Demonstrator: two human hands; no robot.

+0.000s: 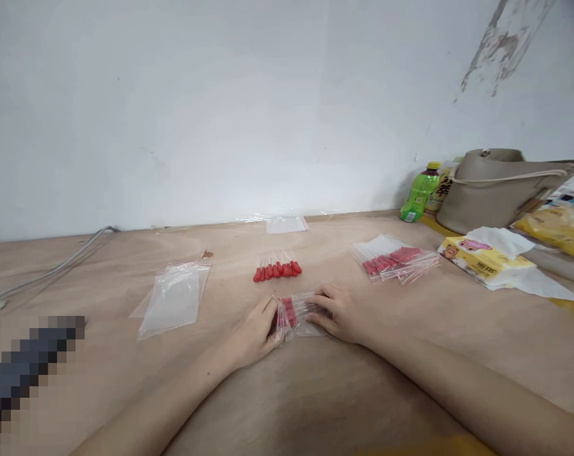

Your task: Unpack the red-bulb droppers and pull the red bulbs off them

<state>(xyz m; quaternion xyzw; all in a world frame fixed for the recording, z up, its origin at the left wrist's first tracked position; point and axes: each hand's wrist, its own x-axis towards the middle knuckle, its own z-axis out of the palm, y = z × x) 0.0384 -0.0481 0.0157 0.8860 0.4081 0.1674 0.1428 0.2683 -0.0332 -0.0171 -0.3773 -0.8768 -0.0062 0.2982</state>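
Left hand (258,328): we're pinching a crumpled clear plastic bag (301,311), rounded red pieces (289,311) inside.
Right hand (342,314): we're grasping its flatter end.
Bag: we're risking tears — through uneven tugging.

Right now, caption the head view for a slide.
Left hand and right hand handle a clear bag containing red pieces.

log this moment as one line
left hand: gripping clear bag with red pieces; right hand: on bag's other end; beyond: loose red pieces; left: flat bags; right: filled bags
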